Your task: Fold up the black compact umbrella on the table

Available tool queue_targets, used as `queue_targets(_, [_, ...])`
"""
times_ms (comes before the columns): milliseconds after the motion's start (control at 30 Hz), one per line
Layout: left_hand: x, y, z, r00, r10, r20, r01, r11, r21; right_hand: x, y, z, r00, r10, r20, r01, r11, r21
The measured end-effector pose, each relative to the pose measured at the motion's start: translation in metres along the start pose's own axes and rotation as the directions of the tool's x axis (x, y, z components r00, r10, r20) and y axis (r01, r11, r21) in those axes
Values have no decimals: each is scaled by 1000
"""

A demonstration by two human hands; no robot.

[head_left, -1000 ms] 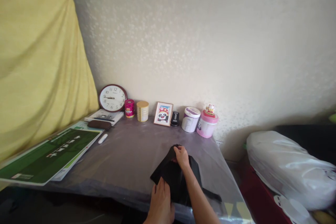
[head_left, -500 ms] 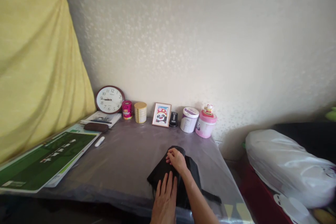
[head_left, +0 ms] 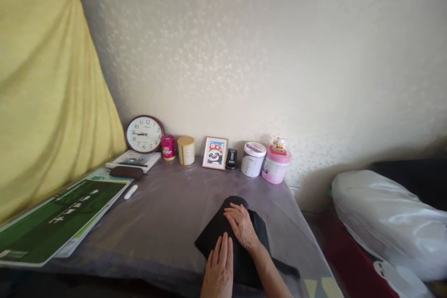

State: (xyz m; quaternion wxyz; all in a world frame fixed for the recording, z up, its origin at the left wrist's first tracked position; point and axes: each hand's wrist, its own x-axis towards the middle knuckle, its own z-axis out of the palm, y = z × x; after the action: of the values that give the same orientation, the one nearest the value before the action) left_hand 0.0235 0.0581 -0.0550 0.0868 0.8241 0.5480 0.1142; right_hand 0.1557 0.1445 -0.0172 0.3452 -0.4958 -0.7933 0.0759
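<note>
A folded piece of black cloth (head_left: 217,226) with pointed corners lies near the front edge of the table; I cannot tell just what it is. From its right side a dark strap (head_left: 288,268) trails over the tabletop. My left hand (head_left: 219,263) rests flat on the near part of the cloth, fingers stretched out. Farther up, my right hand (head_left: 241,227) lies on the cloth with its fingers extended, pressing near the rounded far end. Neither hand grips anything. Part of the cloth is hidden under my hands and right forearm.
Along the wall stand a clock (head_left: 145,134), a pink tin (head_left: 168,147), a yellow-lidded can (head_left: 186,151), a panda picture frame (head_left: 215,153) and two tubs. A green board (head_left: 59,219) and a white marker (head_left: 131,192) lie left. A white plastic bag (head_left: 387,219) sits right.
My right hand has gone from curled fingers to stretched, flat fingers on the cloth. My left hand's fingers have drawn closer together. The view has shifted slightly.
</note>
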Motion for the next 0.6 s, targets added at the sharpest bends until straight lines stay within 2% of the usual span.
queue_targets(133, [2,-2,2,999,-33,15,32,997,73,30,30,2,994,90,-54,-94,993,-71])
queue_targets(233, [2,-3,-4,996,-67,60,62,995,84,41,37,-3,976,171,-138,-190,972,-141])
queue_targets(333, [3,-3,-14,990,-105,91,99,992,76,31,28,-8,954,189,-233,-228,962,-150])
queue_targets(400, [4,-1,-20,983,-139,122,132,989,60,16,18,-7,961,124,-248,-156,981,-118])
queue_targets(467, [6,1,-26,976,-158,153,153,987,41,2,11,-3,979,40,-202,-57,995,-79])
queue_targets(533, [8,3,-32,964,-187,191,183,982,36,-7,11,-1,973,61,-221,-73,996,-47])
queue_targets(600, [9,2,-39,953,-189,236,194,981,0,-11,18,-4,941,162,-297,-166,986,11])
